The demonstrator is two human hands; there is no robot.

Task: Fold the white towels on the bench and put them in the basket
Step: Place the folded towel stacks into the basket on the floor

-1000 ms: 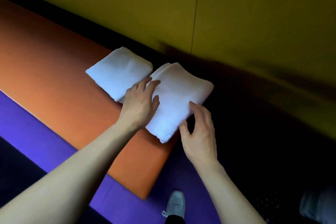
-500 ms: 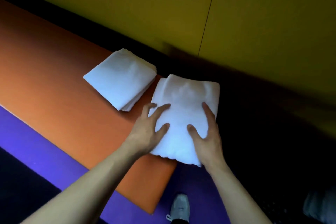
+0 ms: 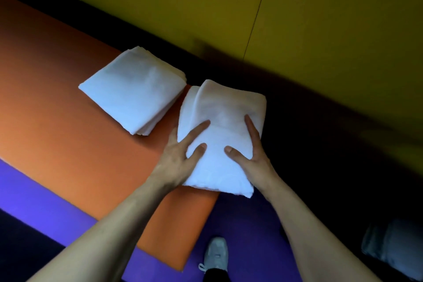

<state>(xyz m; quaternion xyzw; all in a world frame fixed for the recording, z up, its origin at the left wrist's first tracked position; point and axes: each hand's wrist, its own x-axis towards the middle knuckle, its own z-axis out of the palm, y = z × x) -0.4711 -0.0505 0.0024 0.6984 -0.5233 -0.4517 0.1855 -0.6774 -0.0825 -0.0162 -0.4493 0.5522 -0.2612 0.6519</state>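
White towel (image 3: 223, 139) sits at the end of the orange bench (image 3: 57, 121), its near right corner hanging past the edge. Your left hand (image 3: 180, 158) and right hand (image 3: 249, 151) lie flat on it, fingers spread, gripping nothing. Lift it carelessly and the loose top fold could spring open, or it could slide off. The stack (image 3: 135, 91) lies just beside it; no basket shows.

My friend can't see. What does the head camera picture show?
Two bare hands, left hand and right hand, lie flat on a folded white towel at the end of an orange bench. A second folded towel lies beside it on the left, and a grey shoe shows below.
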